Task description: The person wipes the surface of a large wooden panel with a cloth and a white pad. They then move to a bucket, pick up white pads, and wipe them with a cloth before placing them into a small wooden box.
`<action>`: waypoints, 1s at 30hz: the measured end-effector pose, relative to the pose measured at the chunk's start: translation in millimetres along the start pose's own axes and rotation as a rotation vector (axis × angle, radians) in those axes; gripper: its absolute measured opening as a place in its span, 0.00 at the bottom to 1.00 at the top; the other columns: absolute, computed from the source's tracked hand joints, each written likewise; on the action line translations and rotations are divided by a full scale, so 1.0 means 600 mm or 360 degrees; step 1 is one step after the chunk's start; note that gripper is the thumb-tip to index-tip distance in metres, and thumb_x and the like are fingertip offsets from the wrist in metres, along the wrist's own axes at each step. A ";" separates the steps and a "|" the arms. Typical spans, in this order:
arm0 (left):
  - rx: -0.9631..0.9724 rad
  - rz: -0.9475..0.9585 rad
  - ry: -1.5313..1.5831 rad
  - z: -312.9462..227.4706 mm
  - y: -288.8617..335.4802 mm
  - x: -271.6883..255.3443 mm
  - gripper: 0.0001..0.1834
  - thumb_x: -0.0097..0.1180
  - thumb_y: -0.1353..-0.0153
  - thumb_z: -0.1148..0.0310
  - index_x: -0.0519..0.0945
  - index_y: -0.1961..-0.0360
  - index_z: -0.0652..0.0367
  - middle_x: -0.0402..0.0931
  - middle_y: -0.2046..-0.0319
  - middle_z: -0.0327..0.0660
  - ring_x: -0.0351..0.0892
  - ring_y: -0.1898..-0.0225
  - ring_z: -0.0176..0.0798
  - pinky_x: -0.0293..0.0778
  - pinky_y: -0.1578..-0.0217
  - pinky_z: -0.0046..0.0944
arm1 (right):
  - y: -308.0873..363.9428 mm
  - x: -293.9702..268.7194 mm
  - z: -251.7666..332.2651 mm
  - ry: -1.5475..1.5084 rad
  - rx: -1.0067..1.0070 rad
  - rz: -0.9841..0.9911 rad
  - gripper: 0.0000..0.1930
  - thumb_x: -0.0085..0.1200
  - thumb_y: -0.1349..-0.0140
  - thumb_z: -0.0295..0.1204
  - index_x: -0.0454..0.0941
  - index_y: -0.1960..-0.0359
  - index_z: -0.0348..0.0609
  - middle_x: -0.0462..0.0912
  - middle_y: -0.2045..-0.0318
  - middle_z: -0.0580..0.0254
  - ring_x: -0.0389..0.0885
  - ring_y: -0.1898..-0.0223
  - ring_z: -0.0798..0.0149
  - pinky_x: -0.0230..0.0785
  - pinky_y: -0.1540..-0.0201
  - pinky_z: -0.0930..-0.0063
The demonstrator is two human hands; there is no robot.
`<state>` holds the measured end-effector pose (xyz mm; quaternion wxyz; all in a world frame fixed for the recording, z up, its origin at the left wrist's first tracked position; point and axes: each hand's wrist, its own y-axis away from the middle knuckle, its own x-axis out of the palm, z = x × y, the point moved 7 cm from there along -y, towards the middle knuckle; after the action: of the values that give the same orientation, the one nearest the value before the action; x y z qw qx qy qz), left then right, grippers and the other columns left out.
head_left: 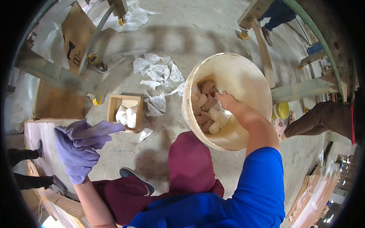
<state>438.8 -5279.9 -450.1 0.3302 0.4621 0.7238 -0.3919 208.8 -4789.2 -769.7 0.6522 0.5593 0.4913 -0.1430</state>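
A large off-white plastic bucket (253,76) stands tilted in front of my right knee. Inside lie several smooth pinkish-beige pieces (202,100) and paler cream ones (217,116); their exact kind is unclear. My right hand (227,100) reaches into the bucket, fingers curled at the pinkish pieces, with a small red spot by the fingertips. What they grip is hidden. On the left, a purple cloth (81,146) covers my left hand (76,167) down to the wrist, hiding the fingers. Near it on the floor sits a small wooden box (140,116) holding several white rounded pieces (127,116).
Crumpled clear plastic bags (157,72) lie on the concrete floor beyond the box. A dark bottle (98,62) rests farther left near a cardboard sheet (78,34). Metal frames on yellow casters (244,35) flank both sides. Other people's legs (319,121) show right and left.
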 end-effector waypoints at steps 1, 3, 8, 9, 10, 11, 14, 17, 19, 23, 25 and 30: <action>0.0019 0.0018 0.0105 -0.025 -0.015 0.020 0.19 0.43 0.37 0.58 0.72 0.54 0.62 0.77 0.63 0.42 0.76 0.65 0.36 0.72 0.62 0.34 | 0.009 0.003 -0.015 -0.0008 0.0002 -0.0006 0.36 0.57 0.51 0.31 0.57 0.37 0.53 0.69 0.48 0.44 0.76 0.55 0.43 0.72 0.54 0.54; -0.0362 0.0042 0.0733 -0.013 -0.013 0.024 0.15 0.48 0.39 0.64 0.70 0.56 0.63 0.76 0.65 0.43 0.76 0.66 0.37 0.72 0.63 0.33 | 0.022 -0.014 0.001 -0.0164 -0.0104 0.0149 0.37 0.59 0.53 0.34 0.59 0.37 0.55 0.73 0.51 0.46 0.76 0.55 0.42 0.71 0.53 0.54; -0.0395 0.0012 0.0897 -0.012 0.004 0.019 0.10 0.46 0.36 0.69 0.69 0.58 0.63 0.75 0.64 0.42 0.75 0.65 0.34 0.73 0.63 0.33 | 0.080 -0.023 0.071 0.0282 -0.0260 0.0350 0.39 0.65 0.61 0.39 0.66 0.41 0.64 0.78 0.56 0.50 0.76 0.53 0.46 0.70 0.51 0.56; -0.0418 0.0009 0.0953 -0.007 0.008 0.019 0.10 0.45 0.35 0.68 0.69 0.58 0.63 0.75 0.65 0.42 0.75 0.65 0.34 0.73 0.62 0.34 | 0.082 -0.018 0.070 0.0187 -0.0250 0.0451 0.40 0.66 0.62 0.40 0.65 0.41 0.62 0.78 0.55 0.50 0.76 0.53 0.47 0.69 0.51 0.54; -0.0444 0.0002 0.1009 -0.001 0.012 0.020 0.10 0.44 0.34 0.67 0.69 0.58 0.63 0.75 0.65 0.42 0.75 0.65 0.34 0.73 0.62 0.34 | 0.084 -0.014 0.073 0.0092 -0.0246 0.0551 0.41 0.66 0.62 0.40 0.65 0.40 0.61 0.77 0.54 0.50 0.76 0.53 0.47 0.69 0.51 0.53; -0.0483 0.0010 0.1076 0.005 0.016 0.017 0.11 0.44 0.34 0.66 0.69 0.58 0.63 0.75 0.65 0.42 0.75 0.65 0.34 0.73 0.61 0.34 | 0.087 -0.009 0.083 -0.0012 -0.0252 0.0652 0.42 0.67 0.63 0.41 0.64 0.40 0.59 0.77 0.52 0.50 0.76 0.53 0.47 0.68 0.50 0.52; -0.0414 0.0029 0.1219 -0.006 0.004 0.024 0.13 0.42 0.32 0.62 0.70 0.59 0.63 0.75 0.65 0.42 0.74 0.65 0.34 0.72 0.61 0.34 | 0.093 0.010 0.035 -0.0060 -0.0330 0.0743 0.44 0.67 0.62 0.42 0.63 0.38 0.54 0.76 0.52 0.50 0.76 0.53 0.50 0.73 0.57 0.55; -0.0287 0.0032 0.1008 -0.017 0.000 0.027 0.17 0.39 0.30 0.57 0.70 0.61 0.63 0.73 0.66 0.40 0.73 0.66 0.33 0.71 0.62 0.33 | 0.121 0.008 0.039 -0.0612 0.0022 0.1010 0.41 0.67 0.60 0.38 0.64 0.40 0.50 0.77 0.57 0.53 0.78 0.57 0.56 0.76 0.67 0.65; -0.0484 0.0052 0.1401 -0.005 0.002 0.037 0.20 0.36 0.30 0.54 0.69 0.63 0.62 0.71 0.69 0.38 0.71 0.69 0.32 0.70 0.64 0.32 | 0.143 -0.057 0.082 -0.0666 -0.0054 0.1063 0.37 0.65 0.59 0.34 0.65 0.43 0.48 0.78 0.61 0.55 0.79 0.62 0.60 0.74 0.73 0.71; -0.0837 0.0190 0.2175 -0.046 -0.015 0.112 0.26 0.30 0.30 0.46 0.68 0.69 0.59 0.63 0.79 0.33 0.62 0.79 0.32 0.66 0.72 0.30 | 0.215 -0.176 0.077 -0.1706 -0.0123 0.0863 0.30 0.62 0.57 0.29 0.66 0.48 0.44 0.77 0.67 0.58 0.78 0.72 0.64 0.71 0.78 0.73; -0.1095 0.0674 0.2920 -0.046 0.004 0.142 0.26 0.31 0.31 0.46 0.67 0.69 0.59 0.63 0.80 0.35 0.63 0.81 0.33 0.66 0.75 0.31 | 0.250 -0.272 0.116 -0.2193 -0.0380 0.0651 0.27 0.60 0.53 0.28 0.66 0.49 0.42 0.77 0.67 0.56 0.77 0.74 0.65 0.71 0.78 0.72; -0.0798 0.1230 0.2594 -0.130 0.041 0.256 0.25 0.31 0.31 0.48 0.69 0.60 0.60 0.74 0.75 0.42 0.73 0.80 0.36 0.71 0.81 0.31 | 0.263 -0.296 0.178 -0.3086 -0.0401 0.0312 0.16 0.50 0.37 0.30 0.67 0.49 0.41 0.79 0.63 0.53 0.79 0.69 0.63 0.71 0.74 0.71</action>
<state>397.7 -5142.2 -548.5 -0.0816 0.7181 0.5916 0.3573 291.5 -4894.0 -546.3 0.8367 0.1640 -0.2939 -0.4320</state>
